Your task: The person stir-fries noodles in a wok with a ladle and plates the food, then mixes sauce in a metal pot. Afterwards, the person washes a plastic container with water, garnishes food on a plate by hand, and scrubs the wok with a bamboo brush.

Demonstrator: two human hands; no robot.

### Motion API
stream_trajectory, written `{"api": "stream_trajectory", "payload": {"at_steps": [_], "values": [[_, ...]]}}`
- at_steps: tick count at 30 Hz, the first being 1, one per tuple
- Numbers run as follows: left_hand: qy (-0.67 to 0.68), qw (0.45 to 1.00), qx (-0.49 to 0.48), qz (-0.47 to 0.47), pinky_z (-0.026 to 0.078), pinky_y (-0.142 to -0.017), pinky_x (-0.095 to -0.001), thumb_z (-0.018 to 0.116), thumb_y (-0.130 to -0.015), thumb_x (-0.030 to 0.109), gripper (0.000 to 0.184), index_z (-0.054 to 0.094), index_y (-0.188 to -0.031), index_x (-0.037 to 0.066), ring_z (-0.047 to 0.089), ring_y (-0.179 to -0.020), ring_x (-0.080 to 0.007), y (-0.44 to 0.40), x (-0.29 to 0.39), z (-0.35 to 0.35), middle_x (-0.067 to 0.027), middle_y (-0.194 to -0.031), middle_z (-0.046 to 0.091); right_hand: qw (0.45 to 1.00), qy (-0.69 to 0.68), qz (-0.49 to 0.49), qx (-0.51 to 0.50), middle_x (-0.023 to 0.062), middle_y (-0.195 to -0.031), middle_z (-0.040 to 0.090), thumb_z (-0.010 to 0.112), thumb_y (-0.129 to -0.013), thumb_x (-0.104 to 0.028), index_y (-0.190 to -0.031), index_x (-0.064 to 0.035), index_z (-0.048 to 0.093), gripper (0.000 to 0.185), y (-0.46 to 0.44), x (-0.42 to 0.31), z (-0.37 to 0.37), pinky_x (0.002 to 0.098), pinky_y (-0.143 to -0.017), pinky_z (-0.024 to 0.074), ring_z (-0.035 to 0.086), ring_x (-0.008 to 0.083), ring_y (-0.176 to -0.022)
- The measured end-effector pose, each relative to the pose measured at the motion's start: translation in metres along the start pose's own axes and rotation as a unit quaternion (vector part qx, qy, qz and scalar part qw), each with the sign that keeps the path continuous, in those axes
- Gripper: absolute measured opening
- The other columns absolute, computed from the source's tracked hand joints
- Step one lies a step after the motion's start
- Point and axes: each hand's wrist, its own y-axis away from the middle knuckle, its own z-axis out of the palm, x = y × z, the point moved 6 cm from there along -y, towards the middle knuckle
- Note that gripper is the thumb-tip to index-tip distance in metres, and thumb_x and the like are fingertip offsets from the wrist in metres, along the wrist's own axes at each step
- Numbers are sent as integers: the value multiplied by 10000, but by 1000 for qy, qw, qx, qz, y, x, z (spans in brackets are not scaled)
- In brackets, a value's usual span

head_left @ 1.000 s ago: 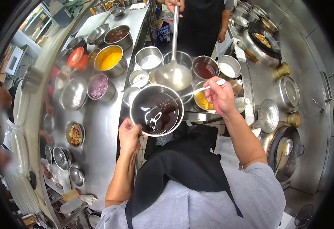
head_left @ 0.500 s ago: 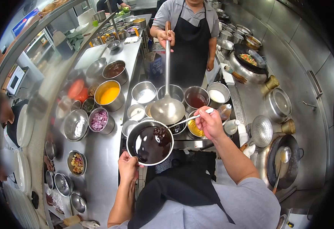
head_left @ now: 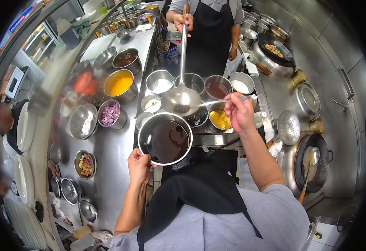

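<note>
My left hand [head_left: 139, 166] grips the side of a steel pot [head_left: 140, 144] at its lower left. Dark brown liquid [head_left: 166, 142] stands inside the pot. Between the closed fingers of my right hand [head_left: 240, 112] is a long-handled spoon [head_left: 218, 101], whose far end is blurred near the ladle's bowl. That large steel ladle [head_left: 181, 99] is held by the hand [head_left: 182, 21] of a person opposite, with its bowl just beyond the pot's far rim. Dark bits show in the bowl.
Steel containers surround the pot: white powder [head_left: 161, 85], red-brown liquid [head_left: 217, 88], yellow oil [head_left: 220, 120]. On the left counter stand an orange-yellow pot [head_left: 121, 86], sliced onions [head_left: 109, 113] and bowls. To the right are a wok [head_left: 314, 180] and a perforated skimmer [head_left: 288, 127].
My right hand has risen and moved right. The spoon has left the pot and reached the ladle, where dark bits now show. The pot has shifted up a little in view.
</note>
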Motion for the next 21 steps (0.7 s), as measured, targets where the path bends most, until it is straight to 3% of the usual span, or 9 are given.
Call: {"api": "stream_trajectory", "payload": {"at_steps": [6,13,21], "values": [[14,1000,-18,-5,523,-445,-287,501,-764,-115,184,436,-731,54,545,-457,-150,1,-7,2,-62,-630,539,1000,17,-12,-5,60,-767,647,557,-972,-234,-985,-1,631,245,-1,17,-15,234,-587,475,611,119,-648],[8,1000,-2,12,523,-443,-291,496,-764,-111,179,433,-728,52,542,-457,-161,0,-8,0,-71,-644,538,999,21,-4,-48,130,-930,683,567,-966,-197,-1113,37,625,282,15,64,-58,299,-761,535,680,234,-868],[-2,1000,27,7,514,-435,-290,489,-767,-110,188,415,-718,56,517,-451,-152,0,-12,-1,-50,-633,499,999,-24,-8,-46,131,-953,684,578,-960,-215,-1118,32,626,297,2,71,-68,297,-759,538,682,237,-880]]}}
